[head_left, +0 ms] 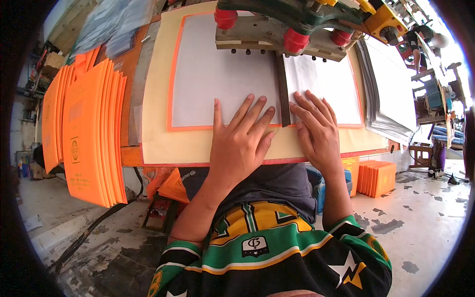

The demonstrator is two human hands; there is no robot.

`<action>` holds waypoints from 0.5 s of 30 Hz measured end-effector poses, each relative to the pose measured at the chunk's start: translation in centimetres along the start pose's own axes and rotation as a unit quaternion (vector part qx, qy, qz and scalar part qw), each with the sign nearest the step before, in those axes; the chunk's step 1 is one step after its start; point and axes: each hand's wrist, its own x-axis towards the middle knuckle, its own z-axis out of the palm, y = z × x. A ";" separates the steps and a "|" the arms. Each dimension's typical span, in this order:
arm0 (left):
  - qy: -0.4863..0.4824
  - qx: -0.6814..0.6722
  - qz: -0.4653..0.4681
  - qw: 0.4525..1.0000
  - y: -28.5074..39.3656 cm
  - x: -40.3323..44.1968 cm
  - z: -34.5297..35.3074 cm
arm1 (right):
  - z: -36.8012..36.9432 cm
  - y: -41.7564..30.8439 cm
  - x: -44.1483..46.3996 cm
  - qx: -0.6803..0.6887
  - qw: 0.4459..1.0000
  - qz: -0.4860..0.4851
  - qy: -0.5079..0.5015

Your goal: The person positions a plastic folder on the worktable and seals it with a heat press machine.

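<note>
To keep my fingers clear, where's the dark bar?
Head view, just right of centre: the dark bar is between your left hand and right hand.

This looks like a small workshop where folders or covers are made: a heavy green press-like machine (pixel 297 22) with red and yellow fittings stands over a work table (pixel 132 156), and orange printed covers (pixel 84 133) hang in thick bundles at its left edge. A pile of clear plastic sheets (pixel 111 29) lies at the far left, and a stack of white sheets (pixel 391 84) at the right. More orange stacks (pixel 377 178) stand on the worn, patchy floor (pixel 391 222), with cluttered benches (pixel 430 99) beyond.
</note>
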 end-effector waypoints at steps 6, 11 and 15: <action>0.000 -0.003 -0.003 1.000 -0.1 0.0 0.0 | 0.1 0.0 0.0 -0.004 1.000 0.001 0.004; 0.002 -0.007 -0.004 1.000 -0.1 0.0 0.1 | 0.1 0.1 0.0 0.000 1.000 0.002 0.004; -0.011 -0.004 -0.004 1.000 -0.1 0.0 0.0 | 0.0 0.1 0.0 0.000 1.000 0.002 -0.004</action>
